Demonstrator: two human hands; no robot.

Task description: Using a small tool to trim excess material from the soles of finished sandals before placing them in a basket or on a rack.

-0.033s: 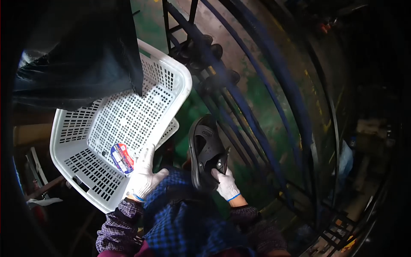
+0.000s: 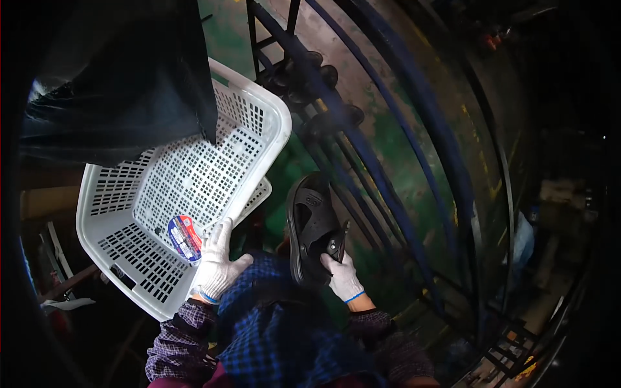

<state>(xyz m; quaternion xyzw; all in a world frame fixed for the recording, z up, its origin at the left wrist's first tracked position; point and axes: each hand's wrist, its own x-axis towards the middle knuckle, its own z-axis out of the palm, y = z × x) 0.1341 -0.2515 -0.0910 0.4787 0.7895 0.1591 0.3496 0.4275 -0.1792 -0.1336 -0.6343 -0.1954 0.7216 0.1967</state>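
My left hand [image 2: 217, 265], in a white glove, grips the near rim of a white perforated plastic basket [image 2: 279, 126] that is tilted up on my left. An oval blue and red sticker [image 2: 184, 238] sits on the basket's inside wall, just beside my fingers. My right hand [image 2: 341, 275], also in a white glove, is shut on the heel end of a black strapped sandal [image 2: 310, 216]. The sandal stands nearly upright, to the right of the basket and apart from it. The sleeves on both forearms are plaid.
A dark cloth or bag [image 2: 123, 84] hangs over the basket's far left corner. Curved blue metal rails [image 2: 362, 142] with black rollers [image 2: 323, 71] run across a worn green floor [image 2: 414, 174] ahead and to the right. The edges of the view are dark.
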